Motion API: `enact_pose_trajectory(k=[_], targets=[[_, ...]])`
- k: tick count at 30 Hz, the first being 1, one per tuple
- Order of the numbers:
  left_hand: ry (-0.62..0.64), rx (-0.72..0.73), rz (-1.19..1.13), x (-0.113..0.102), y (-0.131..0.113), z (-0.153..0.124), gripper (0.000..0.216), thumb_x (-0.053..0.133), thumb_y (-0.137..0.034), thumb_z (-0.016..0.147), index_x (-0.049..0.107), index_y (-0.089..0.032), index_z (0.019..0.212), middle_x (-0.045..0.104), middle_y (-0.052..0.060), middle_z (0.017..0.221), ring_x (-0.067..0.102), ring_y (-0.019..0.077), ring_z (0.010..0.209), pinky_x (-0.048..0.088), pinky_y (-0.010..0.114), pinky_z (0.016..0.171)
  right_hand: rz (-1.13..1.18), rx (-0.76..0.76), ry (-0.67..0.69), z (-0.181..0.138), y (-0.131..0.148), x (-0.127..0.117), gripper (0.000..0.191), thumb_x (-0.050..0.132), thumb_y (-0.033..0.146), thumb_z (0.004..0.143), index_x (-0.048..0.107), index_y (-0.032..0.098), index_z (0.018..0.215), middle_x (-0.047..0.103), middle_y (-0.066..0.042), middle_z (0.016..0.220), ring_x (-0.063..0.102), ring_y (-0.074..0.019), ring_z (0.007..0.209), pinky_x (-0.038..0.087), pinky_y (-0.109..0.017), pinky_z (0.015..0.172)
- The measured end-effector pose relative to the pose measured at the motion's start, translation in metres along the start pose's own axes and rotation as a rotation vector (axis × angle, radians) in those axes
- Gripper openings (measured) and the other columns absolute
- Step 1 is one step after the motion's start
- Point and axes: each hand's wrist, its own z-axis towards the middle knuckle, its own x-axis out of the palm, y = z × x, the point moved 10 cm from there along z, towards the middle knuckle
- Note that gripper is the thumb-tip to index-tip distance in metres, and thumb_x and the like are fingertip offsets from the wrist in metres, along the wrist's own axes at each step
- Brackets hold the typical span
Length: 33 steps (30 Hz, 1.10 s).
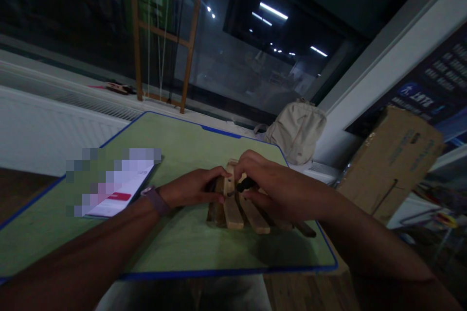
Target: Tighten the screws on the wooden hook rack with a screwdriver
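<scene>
1. The left hand (195,188) reaches in from the lower left, forearm stretched across the green mat (175,155), with a watch band (156,199) on the wrist.
2. Its fingers are curled narrow and rest against the left edge of the wooden slat piece (237,206), the thumb lying along the top of the nearest slat. Whether they clamp the wood or only steady it, I cannot tell.
3. The right hand (277,187) comes in from the lower right, wrist bent so the knuckles arch over the slats, palm turned down.
4. Its thumb and forefinger are pinched narrow on a small dark tool (244,185), whose tip points left toward the left hand's fingertips; the other fingers lie folded on the wood.
5. The wooden slat piece lies flat on the mat's right half, near its front edge, several pale slats fanned side by side, their near ends pointing toward the person.
6. A white and red booklet (122,194) lies on the mat well to the left of the hands.
7. Past the mat's far right corner a beige backpack (297,129) leans by the wall; a cardboard box (390,160) stands to the right.
8. A wooden frame (164,34) stands upright on the sill beyond the mat.
</scene>
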Motion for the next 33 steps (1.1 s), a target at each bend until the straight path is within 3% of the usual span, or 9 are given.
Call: enact_pose_trajectory(k=[4, 9, 12, 15, 19, 23, 27, 29, 33], targets=[[-0.005, -0.011, -0.013, -0.001, -0.002, -0.001, 0.051, 0.063, -0.061, 0.091, 0.053, -0.024, 0.124, 0.071, 0.002, 0.1, 0.065, 0.0212, 0.086, 0.045, 0.028, 0.074, 0.043, -0.11, -0.023, 0.011, 0.0, 0.002, 0.005, 0.061, 0.016, 0.095, 0.06, 0.02, 0.095, 0.066, -0.005, 0.099, 0.062, -0.0181, 0.092, 0.044, -0.029, 0.079], [0.002, -0.026, -0.003, -0.001, -0.001, -0.001, 0.054, 0.064, -0.061, 0.091, 0.051, -0.024, 0.128, 0.072, 0.004, 0.108, 0.067, 0.0221, 0.091, 0.046, 0.029, 0.077, -0.141, 0.126, -0.154, 0.007, -0.034, -0.01, 0.022, 0.071, 0.038, 0.094, 0.061, 0.021, 0.084, 0.061, 0.001, 0.071, 0.056, -0.0161, 0.068, 0.032, -0.028, 0.062], [-0.006, 0.004, 0.018, 0.0, 0.0, 0.0, 0.057, 0.063, -0.062, 0.091, 0.049, -0.024, 0.131, 0.072, 0.003, 0.105, 0.066, 0.0206, 0.086, 0.045, 0.028, 0.074, -0.072, 0.058, -0.065, -0.002, -0.017, -0.005, 0.01, 0.066, 0.028, 0.096, 0.063, 0.02, 0.102, 0.068, -0.004, 0.095, 0.061, -0.0181, 0.084, 0.042, -0.029, 0.072], [-0.021, 0.0, 0.027, 0.0, 0.004, 0.0, 0.055, 0.064, -0.063, 0.09, 0.053, -0.024, 0.127, 0.071, 0.003, 0.1, 0.066, 0.0217, 0.086, 0.045, 0.029, 0.074, 0.047, -0.079, 0.022, -0.001, 0.007, 0.004, 0.024, 0.057, 0.015, 0.096, 0.058, 0.021, 0.119, 0.064, -0.01, 0.124, 0.061, -0.0194, 0.105, 0.046, -0.033, 0.086], [-0.017, -0.027, 0.007, -0.001, 0.004, -0.001, 0.051, 0.065, -0.06, 0.089, 0.054, -0.023, 0.123, 0.072, 0.005, 0.106, 0.068, 0.0251, 0.095, 0.047, 0.032, 0.079, -0.022, -0.075, -0.052, 0.016, -0.002, 0.006, 0.003, 0.06, 0.017, 0.096, 0.061, 0.02, 0.096, 0.068, -0.004, 0.097, 0.062, -0.0185, 0.09, 0.043, -0.029, 0.077], [-0.007, -0.034, 0.001, -0.002, -0.001, -0.002, 0.049, 0.066, -0.056, 0.091, 0.052, -0.025, 0.126, 0.073, 0.004, 0.112, 0.068, 0.024, 0.099, 0.048, 0.031, 0.083, -0.227, 0.152, -0.152, 0.014, -0.031, -0.006, 0.023, 0.067, 0.037, 0.095, 0.06, 0.021, 0.081, 0.062, 0.0, 0.073, 0.057, -0.0178, 0.071, 0.031, -0.029, 0.063], [-0.027, 0.018, 0.021, -0.002, -0.005, -0.001, 0.052, 0.066, -0.058, 0.091, 0.051, -0.025, 0.129, 0.072, 0.001, 0.1, 0.067, 0.0203, 0.085, 0.046, 0.028, 0.075, -0.093, 0.055, -0.069, 0.002, -0.012, -0.005, 0.01, 0.065, 0.027, 0.095, 0.06, 0.021, 0.101, 0.066, -0.005, 0.097, 0.061, -0.0193, 0.088, 0.042, -0.029, 0.074], [-0.045, 0.033, 0.029, -0.003, -0.004, 0.0, 0.051, 0.066, -0.059, 0.09, 0.052, -0.025, 0.126, 0.071, 0.0, 0.093, 0.065, 0.0186, 0.079, 0.045, 0.027, 0.071, -0.022, -0.021, -0.033, 0.002, 0.001, -0.001, 0.013, 0.06, 0.017, 0.095, 0.057, 0.021, 0.108, 0.064, -0.009, 0.111, 0.06, -0.0202, 0.101, 0.045, -0.031, 0.084], [-0.049, 0.011, 0.046, -0.004, -0.002, 0.0, 0.047, 0.066, -0.059, 0.09, 0.055, -0.024, 0.12, 0.07, 0.0, 0.09, 0.064, 0.0185, 0.077, 0.044, 0.026, 0.07, -0.007, -0.065, -0.035, 0.018, -0.002, 0.007, 0.005, 0.06, 0.017, 0.096, 0.057, 0.022, 0.097, 0.066, -0.004, 0.1, 0.061, -0.018, 0.092, 0.044, -0.029, 0.079]])
